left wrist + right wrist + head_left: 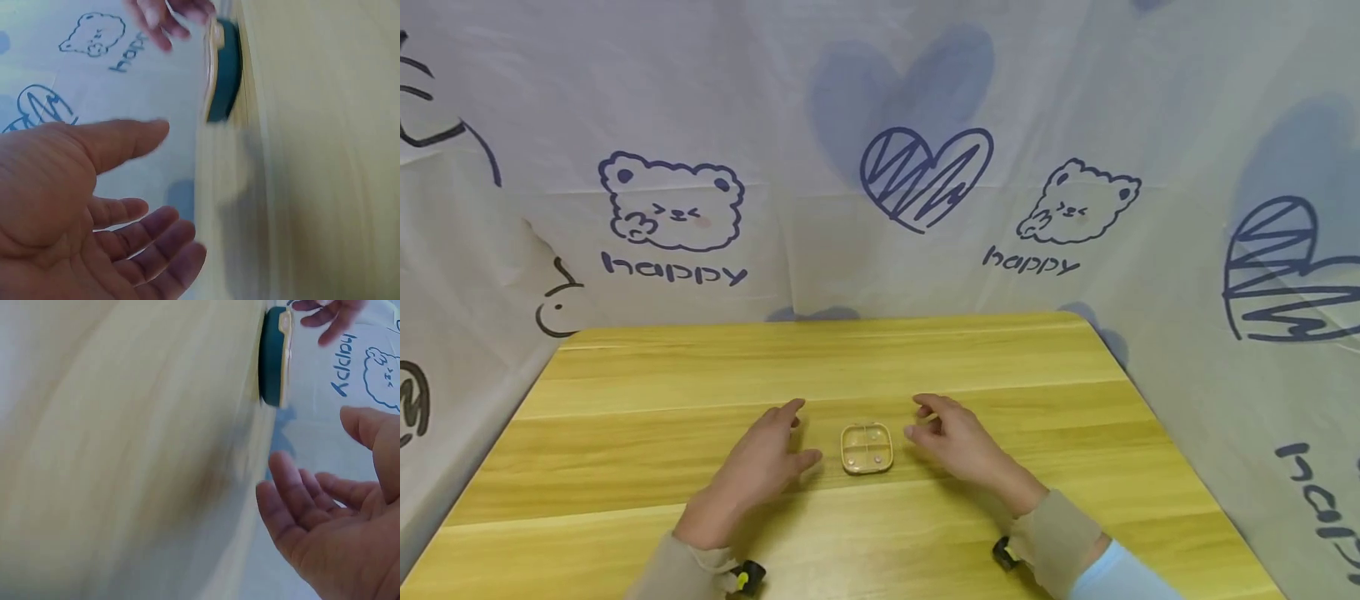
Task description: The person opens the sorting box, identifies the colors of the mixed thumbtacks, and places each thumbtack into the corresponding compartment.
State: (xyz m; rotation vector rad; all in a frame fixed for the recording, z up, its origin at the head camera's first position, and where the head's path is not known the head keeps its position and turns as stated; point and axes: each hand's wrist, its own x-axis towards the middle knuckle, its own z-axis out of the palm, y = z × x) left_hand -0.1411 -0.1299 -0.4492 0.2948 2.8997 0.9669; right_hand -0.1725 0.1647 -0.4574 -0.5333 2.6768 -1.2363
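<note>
A small square pill box with rounded corners lies flat on the wooden table, between my hands. Its see-through top has a pale yellow rim, dividers show inside, and a few tiny pale round pieces sit in the compartments. From the side, the dark green base of the box shows in the left wrist view. My left hand hovers left of the box with fingers loosely spread and nothing in it. To the right, my right hand is held the same way, thumb toward the box and apart from it.
The yellow wood-grain table has rounded far corners. Behind it hangs a white cloth printed with bears, hearts and lettering, which continues down both sides. Each wrist wears a beige cuff, with a small black and yellow piece at the left one.
</note>
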